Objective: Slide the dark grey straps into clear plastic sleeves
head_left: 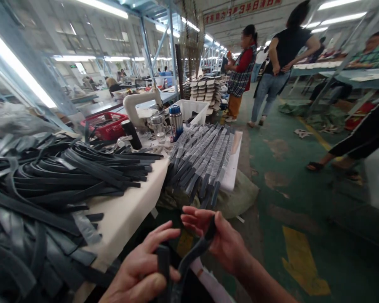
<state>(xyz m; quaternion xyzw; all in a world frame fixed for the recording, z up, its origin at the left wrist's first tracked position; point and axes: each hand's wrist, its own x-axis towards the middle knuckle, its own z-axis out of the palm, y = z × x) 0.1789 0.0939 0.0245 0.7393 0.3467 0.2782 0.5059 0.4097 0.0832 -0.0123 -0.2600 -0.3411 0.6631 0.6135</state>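
Observation:
A dark strap (pixel 194 252) runs between my two hands near the bottom middle of the head view. My left hand (pixel 145 267) holds one part of it, with the thumb and lower fingers closed around it and the index finger stretched out. The other end lies between the thumb and fingers of my right hand (pixel 219 237), which grips it. A large heap of dark straps (pixel 76 168) covers the table at the left. Beyond my hands, bundled straps with grey wrapping (pixel 205 151) lie side by side on a white board (pixel 235 164).
On the cream table (pixel 126 214) stand a black bottle (pixel 132 134), a blue and silver flask (pixel 176 123), a glass jar (pixel 158 126), a red basket (pixel 109 125) and a sewing machine (pixel 135 105). Two people stand in the aisle; a seated person's leg (pixel 360 130) reaches in from the right.

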